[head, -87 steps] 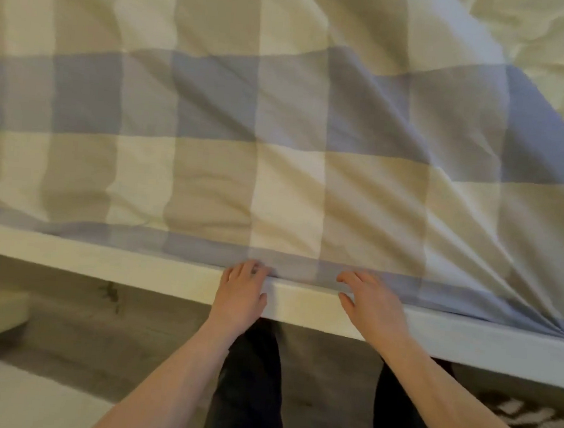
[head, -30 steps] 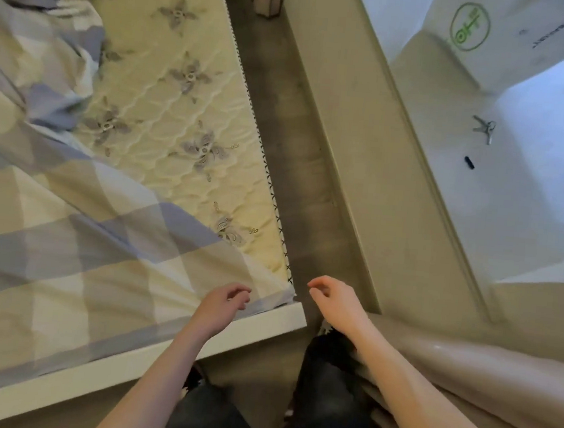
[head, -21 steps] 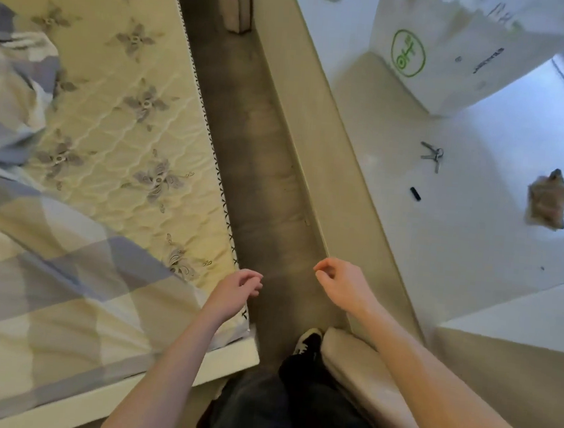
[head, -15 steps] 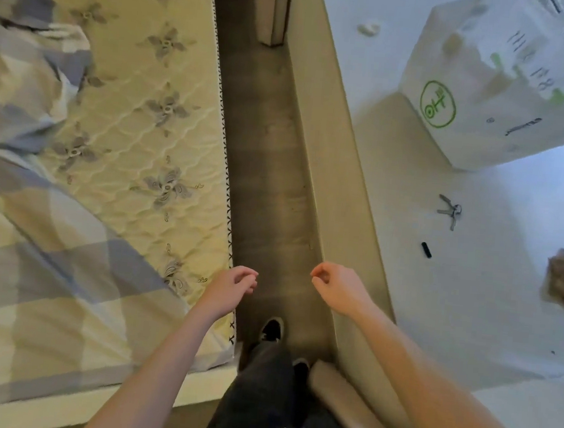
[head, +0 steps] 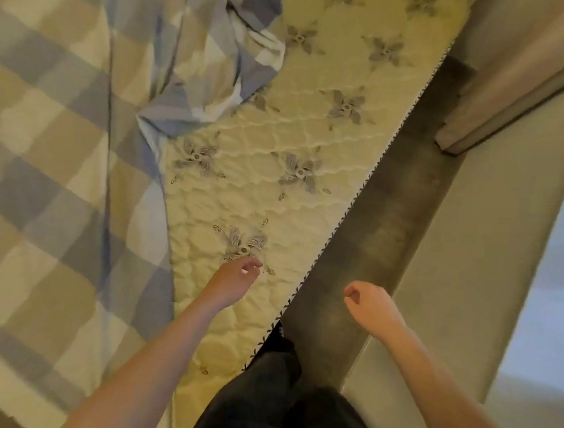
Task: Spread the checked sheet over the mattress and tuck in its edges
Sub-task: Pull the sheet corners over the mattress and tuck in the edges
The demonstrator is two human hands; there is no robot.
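The checked sheet point(head: 56, 166), in beige, white and blue-grey squares, covers the left part of the bed. Its right side is folded back in a rumpled heap point(head: 218, 71). To the right of it the cream quilted mattress point(head: 279, 152) with grey flower motifs lies bare as far as its stitched edge. My left hand point(head: 234, 278) hovers over the bare mattress near that edge, fingers loosely curled, holding nothing. My right hand point(head: 368, 301) hangs over the dark floor strip beside the bed, curled and empty.
A narrow dark floor gap point(head: 375, 222) runs along the mattress's right side. A beige low wall or ledge point(head: 474, 264) borders it, with a curtain or panel point(head: 509, 90) at the top right. My dark-trousered legs point(head: 283, 412) stand in the gap.
I have walked from the foot of the bed round its corner into the side gap. Both hands left the sheet's tucked edge; my left hand now hangs over the bare mattress.
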